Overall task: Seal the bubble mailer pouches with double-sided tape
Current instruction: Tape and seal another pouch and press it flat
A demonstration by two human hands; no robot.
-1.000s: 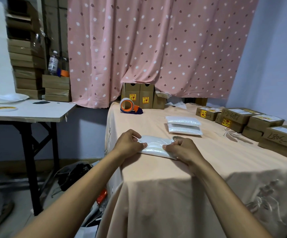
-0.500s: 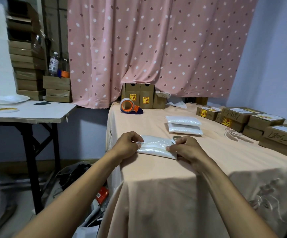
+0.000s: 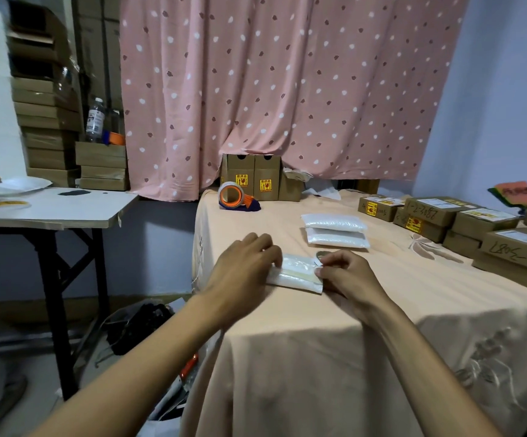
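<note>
A white bubble mailer pouch [image 3: 296, 272] lies on the peach tablecloth [image 3: 366, 310] near the table's left front corner. A yellowish strip of tape runs along its flap. My left hand [image 3: 243, 266] rests on the pouch's left end, fingers curled over it and holding it down. My right hand [image 3: 341, 272] is at the pouch's right end, thumb and fingertips pinching the end of the tape liner. A small tape roll [image 3: 321, 255] peeks out just behind my right hand. Two more white pouches [image 3: 334, 230] lie stacked farther back.
An orange tape dispenser [image 3: 235, 198] sits at the back left, brown cartons [image 3: 255, 181] behind it. Labelled boxes [image 3: 476, 225] line the right side. Another person's hand with a coloured card [image 3: 517, 192] is at far right. A folding table [image 3: 47, 206] stands left; clutter lies on the floor.
My right hand has shifted to the pouch's right end and now pinches the tape liner. The yellowish tape strip shows on the flap. A person's hand with a card has appeared at right.
</note>
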